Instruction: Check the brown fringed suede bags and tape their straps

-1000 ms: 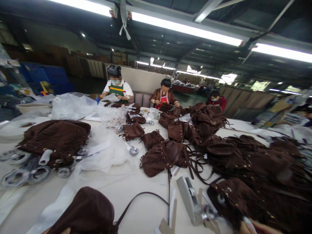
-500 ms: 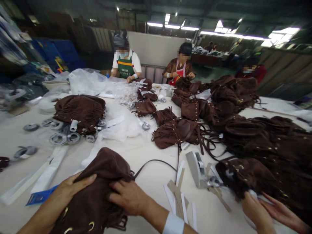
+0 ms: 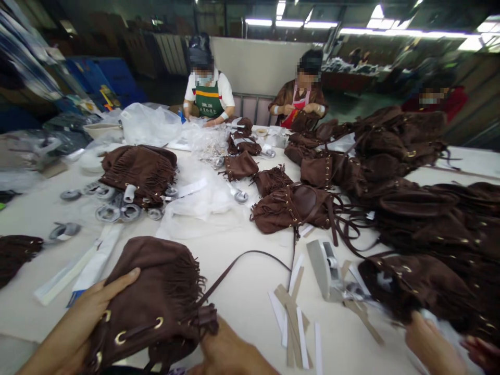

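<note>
One bag [image 3: 152, 291] sits between seven and eight o'clock from the middle of the view, held just above the near part of the desk [image 3: 242, 291]. My left hand [image 3: 91, 310] is at its nine o'clock side, the thumb laid flat across the upper face and the other fingers out of sight beneath; that grasp has the bag pinched at its edge. My right hand [image 3: 224, 349] is at the bag's four o'clock, its fingers hidden by the bag's lower corner, so I cannot tell whether they are clenched on it or released. Fringe hangs at the bag's three o'clock, gold eyelets toward six and seven, and its strap [image 3: 250, 252] arcs away at two.

At five o'clock in the view lie loose paper strips [image 3: 300, 338], with a tape dispenser [image 3: 322, 268] just beyond. Another person's hand [image 3: 427, 338] is between four and five, by the lower edge of an open bag [image 3: 410, 278].

Farther off, white packs [image 3: 103, 252] lie at eight o'clock, near grey coils [image 3: 130, 212]. At nine, a second bag [image 3: 138, 169] rests beside and partly over the coils. A third bag [image 3: 273, 213] lies near the middle, toward four; a bag heap [image 3: 433, 219] fills three.

Across the desk, one worker in a green apron [image 3: 209, 101] is at eleven o'clock and one in a red apron [image 3: 292, 112] at one.
</note>
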Demonstrator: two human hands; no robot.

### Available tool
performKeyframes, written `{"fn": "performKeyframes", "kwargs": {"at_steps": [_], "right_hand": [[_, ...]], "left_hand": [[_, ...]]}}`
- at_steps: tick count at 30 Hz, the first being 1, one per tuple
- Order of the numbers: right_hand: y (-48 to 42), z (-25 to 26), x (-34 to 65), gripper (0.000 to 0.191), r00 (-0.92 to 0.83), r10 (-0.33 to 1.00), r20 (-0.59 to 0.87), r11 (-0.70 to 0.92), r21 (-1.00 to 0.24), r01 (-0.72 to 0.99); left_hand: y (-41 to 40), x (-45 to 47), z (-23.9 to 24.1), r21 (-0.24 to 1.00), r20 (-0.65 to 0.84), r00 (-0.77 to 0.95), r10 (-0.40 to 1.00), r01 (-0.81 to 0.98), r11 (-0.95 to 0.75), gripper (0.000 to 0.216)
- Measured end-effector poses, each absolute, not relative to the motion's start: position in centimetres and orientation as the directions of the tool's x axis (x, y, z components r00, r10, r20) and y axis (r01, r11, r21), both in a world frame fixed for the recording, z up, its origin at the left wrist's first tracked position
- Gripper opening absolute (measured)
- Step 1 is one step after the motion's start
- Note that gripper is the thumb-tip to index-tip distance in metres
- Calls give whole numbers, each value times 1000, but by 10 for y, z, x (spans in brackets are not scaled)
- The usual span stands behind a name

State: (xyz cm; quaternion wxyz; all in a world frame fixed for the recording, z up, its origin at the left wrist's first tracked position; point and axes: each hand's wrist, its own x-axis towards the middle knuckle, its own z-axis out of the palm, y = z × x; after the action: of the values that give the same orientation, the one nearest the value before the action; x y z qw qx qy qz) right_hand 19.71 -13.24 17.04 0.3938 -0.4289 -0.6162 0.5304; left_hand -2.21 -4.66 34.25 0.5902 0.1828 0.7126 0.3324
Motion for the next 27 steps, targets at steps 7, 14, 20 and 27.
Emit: {"fn": "performKeyframes", "kwargs": {"at_steps": [7,14,20,27], "right_hand": [[-113,171,148,31,-237,888,-394,-448,-625,-640],[-90,121,199,55,-231,733,-640,-443,-192,-876],[-122,123,201,81,-138,794,-591,-361,-277,-890],[-156,180,169,69,-280,727,-627,-644,-481,-595]], "left_hand": [[-9,54,337,816,-487,69,871,-321,482,25],[7,20,201,885,-300,-39,953,361,294,47],[-14,39,112,704,-13,151,988,704,-98,64],[19,71,71,535,44,182,982,826,-177,71]]}}
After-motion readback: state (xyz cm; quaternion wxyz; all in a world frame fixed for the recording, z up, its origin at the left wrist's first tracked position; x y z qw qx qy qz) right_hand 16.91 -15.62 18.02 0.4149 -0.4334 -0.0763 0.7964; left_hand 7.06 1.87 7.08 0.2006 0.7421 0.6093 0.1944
